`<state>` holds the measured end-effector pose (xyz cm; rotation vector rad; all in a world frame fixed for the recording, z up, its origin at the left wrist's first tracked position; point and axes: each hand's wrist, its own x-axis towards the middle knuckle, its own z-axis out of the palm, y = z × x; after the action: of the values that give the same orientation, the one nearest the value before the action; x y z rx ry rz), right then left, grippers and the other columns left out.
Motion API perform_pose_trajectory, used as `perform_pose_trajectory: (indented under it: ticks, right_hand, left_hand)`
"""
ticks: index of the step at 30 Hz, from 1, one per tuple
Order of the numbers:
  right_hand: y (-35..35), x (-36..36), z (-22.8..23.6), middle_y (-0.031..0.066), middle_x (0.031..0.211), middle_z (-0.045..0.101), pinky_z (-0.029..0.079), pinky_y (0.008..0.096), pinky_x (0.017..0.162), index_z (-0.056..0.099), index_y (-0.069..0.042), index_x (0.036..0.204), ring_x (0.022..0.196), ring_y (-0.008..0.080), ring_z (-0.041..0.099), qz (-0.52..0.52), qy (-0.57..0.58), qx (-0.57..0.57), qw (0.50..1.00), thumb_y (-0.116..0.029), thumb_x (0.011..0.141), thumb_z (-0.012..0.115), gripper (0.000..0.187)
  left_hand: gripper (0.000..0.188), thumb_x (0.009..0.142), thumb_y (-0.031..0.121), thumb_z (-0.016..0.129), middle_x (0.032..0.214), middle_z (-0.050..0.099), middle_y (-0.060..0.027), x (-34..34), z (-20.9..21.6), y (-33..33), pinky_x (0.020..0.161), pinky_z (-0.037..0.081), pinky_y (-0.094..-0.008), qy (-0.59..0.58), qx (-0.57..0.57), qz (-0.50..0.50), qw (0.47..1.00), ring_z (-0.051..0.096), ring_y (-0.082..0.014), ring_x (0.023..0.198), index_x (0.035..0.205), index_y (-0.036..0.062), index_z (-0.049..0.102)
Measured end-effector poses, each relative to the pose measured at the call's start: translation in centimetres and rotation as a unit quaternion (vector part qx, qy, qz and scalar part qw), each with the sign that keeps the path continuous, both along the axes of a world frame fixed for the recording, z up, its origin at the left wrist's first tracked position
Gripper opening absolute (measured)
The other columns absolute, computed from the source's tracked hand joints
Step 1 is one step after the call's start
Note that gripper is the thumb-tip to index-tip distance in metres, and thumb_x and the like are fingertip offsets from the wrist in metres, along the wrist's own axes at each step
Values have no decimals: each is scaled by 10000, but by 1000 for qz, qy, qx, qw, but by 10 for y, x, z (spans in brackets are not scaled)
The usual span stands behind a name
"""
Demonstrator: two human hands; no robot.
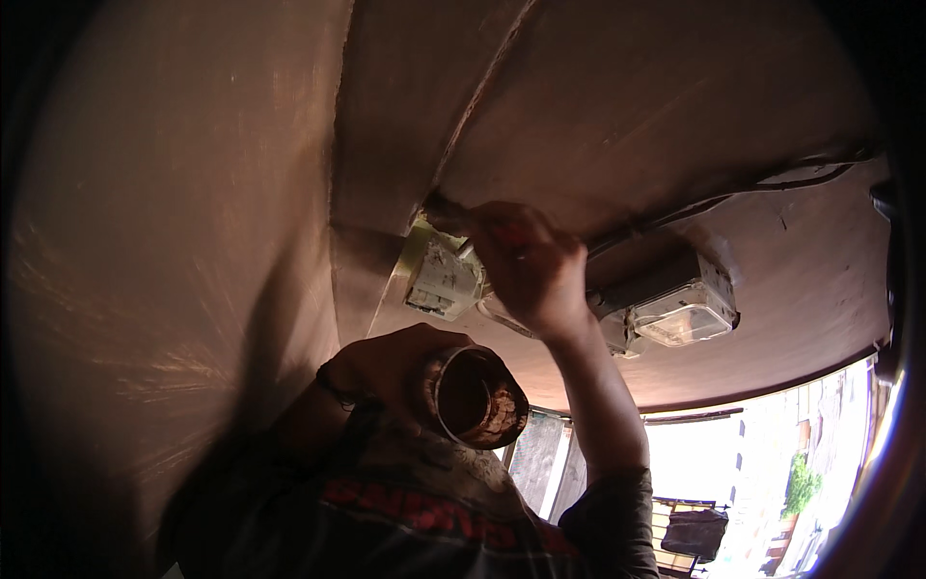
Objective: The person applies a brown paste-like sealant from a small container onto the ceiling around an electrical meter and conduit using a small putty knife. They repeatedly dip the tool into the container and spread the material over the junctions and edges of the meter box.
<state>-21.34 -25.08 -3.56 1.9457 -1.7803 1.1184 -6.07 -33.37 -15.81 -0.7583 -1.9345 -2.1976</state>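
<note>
My left hand (391, 372), with a bracelet at its wrist, is wrapped round a small round can (447, 410). Brown paint coats the can's inside, and its open mouth faces me. Higher up, my right hand (531, 256) is closed on a paintbrush, mostly hidden by the fingers and shadow. The brush's dark bristles (444, 210) touch the brown ceiling beside a paint-spotted pale box (446, 280). A yellowish-green patch (417, 241) shows at the edge of this box, close to the bristles.
To the right, a lamp with a clear cover (685, 314) is fixed to the ceiling. Dark cables (714, 201) run along the surface. A brown wall (183, 241) rises on the left. Bright daylight comes through an opening (694, 454) at the lower right, with a dark cloth (694, 534) there.
</note>
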Motion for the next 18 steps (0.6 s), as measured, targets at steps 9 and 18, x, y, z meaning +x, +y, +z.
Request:
perform_pose_trajectory:
  ticks: [9, 18]
  right_hand:
    - [15, -3, 1, 127, 917, 730, 597, 304, 629, 675, -21, 1021, 783, 217, 748, -4, 50, 7, 999, -48, 860, 745, 177]
    - [24, -3, -2, 105, 919, 741, 598, 288, 666, 706, -22, 1012, 794, 173, 744, -26, 13, 32, 999, -29, 851, 753, 168]
  left_hand:
    - [1061, 446, 232, 983, 1259, 645, -132, 9, 2, -10, 1000, 486, -379, -20, 16, -24, 999, 619, -222, 1166, 1366, -8, 512]
    - [1026, 447, 284, 972, 1219, 663, -128, 6, 8, -8, 988, 494, -374, -42, 18, -39, 998, 634, -228, 1137, 1330, -1, 533]
